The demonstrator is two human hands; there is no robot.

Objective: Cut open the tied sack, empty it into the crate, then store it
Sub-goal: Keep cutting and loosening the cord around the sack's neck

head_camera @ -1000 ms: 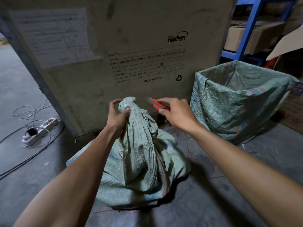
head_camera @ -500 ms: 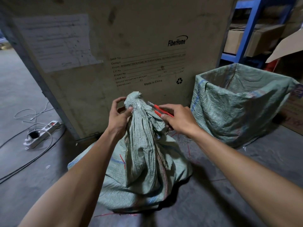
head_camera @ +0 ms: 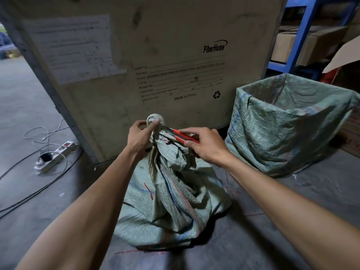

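Note:
A green woven sack (head_camera: pixel 169 203) stands on the concrete floor in front of me, its neck bunched and tied at the top. My left hand (head_camera: pixel 139 140) grips the neck just under the knotted tip. My right hand (head_camera: pixel 204 147) holds a red utility knife (head_camera: pixel 182 136), whose blade end touches the sack's neck right beside my left fingers. To the right stands a crate lined with an open green sack (head_camera: pixel 282 125); its inside is only partly in view.
A large wooden shipping crate (head_camera: pixel 155 55) with printed labels rises directly behind the sack. A white power strip (head_camera: pixel 55 155) and cables lie on the floor at left. Blue shelving (head_camera: pixel 300 36) with cardboard boxes stands at the back right.
My right hand has brought the knife lower and leftward until the blade meets the tied neck. My left hand has shifted its grip higher, just below the knot.

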